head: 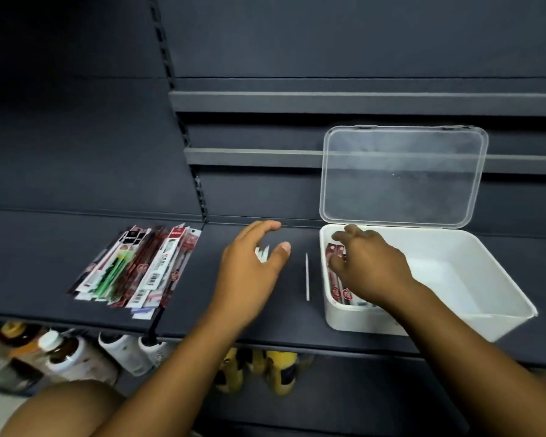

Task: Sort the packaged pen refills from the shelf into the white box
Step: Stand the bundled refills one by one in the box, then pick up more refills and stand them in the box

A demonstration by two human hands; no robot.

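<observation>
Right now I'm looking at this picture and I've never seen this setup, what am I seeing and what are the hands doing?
There is no machine here: a person works with two bare hands, and the one picture comes from a camera worn on the head, looking down. On the dark shelf lie a pile of packaged refills at the left, a thin white stick in the middle, and the white box at the right, its clear lid standing open. The left hand hovers open over the shelf; something small and white under it is too blurred to name. The right hand reaches into the box onto red refill packs; whether it grips them is unclear. Bottles stand below.
</observation>
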